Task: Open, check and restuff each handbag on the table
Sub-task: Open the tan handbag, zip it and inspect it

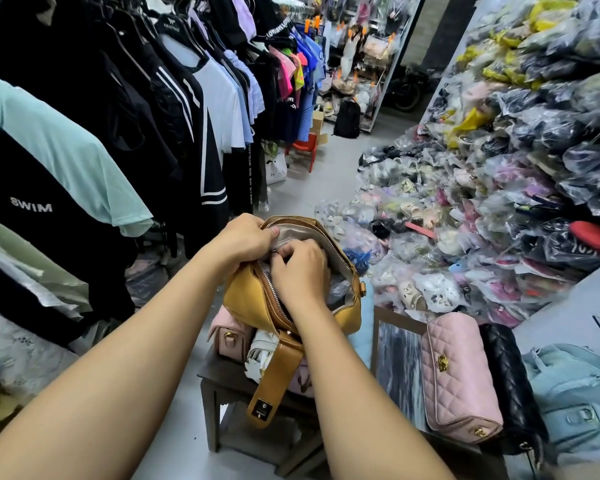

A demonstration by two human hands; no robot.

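Note:
A mustard-yellow handbag [246, 299] is held open above a small dark stool [222, 379], its strap with a metal clasp [262, 408] hanging down. My left hand [246, 240] grips the bag's far rim by the zipper edge. My right hand [300, 271] is inside the opening with fingers curled, pinching something small at the inner lining pocket; what it pinches is too small to tell. Clear plastic stuffing [338, 291] shows inside the bag. Under it lie a pale pink bag [227, 336] and a white bag [262, 355].
A quilted pink handbag [459, 375], a black quilted bag [510, 379] and a light blue bag [579, 396] lie on the table at the right. A clothes rack [118, 109] fills the left. Heaps of plastic-wrapped goods [499, 188] rise on the right, with a grey floor aisle [323, 174] between.

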